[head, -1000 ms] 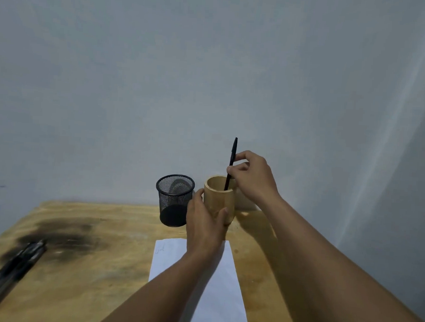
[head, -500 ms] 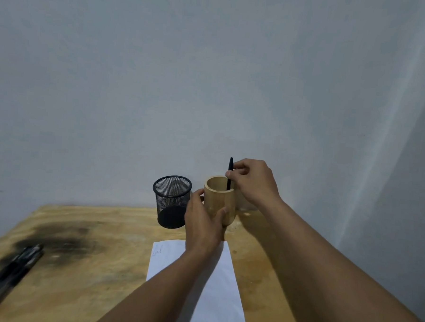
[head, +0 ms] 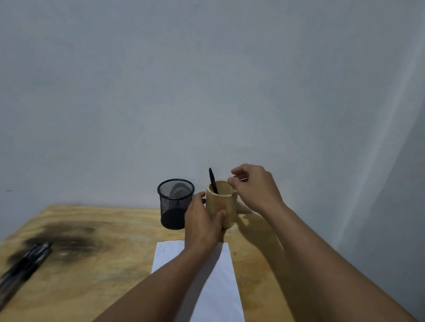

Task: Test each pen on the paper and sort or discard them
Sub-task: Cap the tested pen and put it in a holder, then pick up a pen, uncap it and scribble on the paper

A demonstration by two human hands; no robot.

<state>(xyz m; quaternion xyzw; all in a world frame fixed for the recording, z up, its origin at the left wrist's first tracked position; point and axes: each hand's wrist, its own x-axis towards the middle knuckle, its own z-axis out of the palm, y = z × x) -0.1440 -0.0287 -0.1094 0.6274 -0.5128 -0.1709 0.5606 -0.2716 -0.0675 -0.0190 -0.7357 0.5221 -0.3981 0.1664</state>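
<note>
The wooden cup (head: pixel 222 208) is gripped at its near side by the left hand (head: pixel 202 224). A black pen (head: pixel 213 179) is stood inside it, leaning left (its top clears the rim). The right hand (head: pixel 254 185) is held just above the rim, fingers loosely curled, nothing in it. A black mesh cup (head: pixel 174 203) is set just beside; white paper (head: pixel 215 284) is laid on the surface (head: pixel 89 277).
</note>
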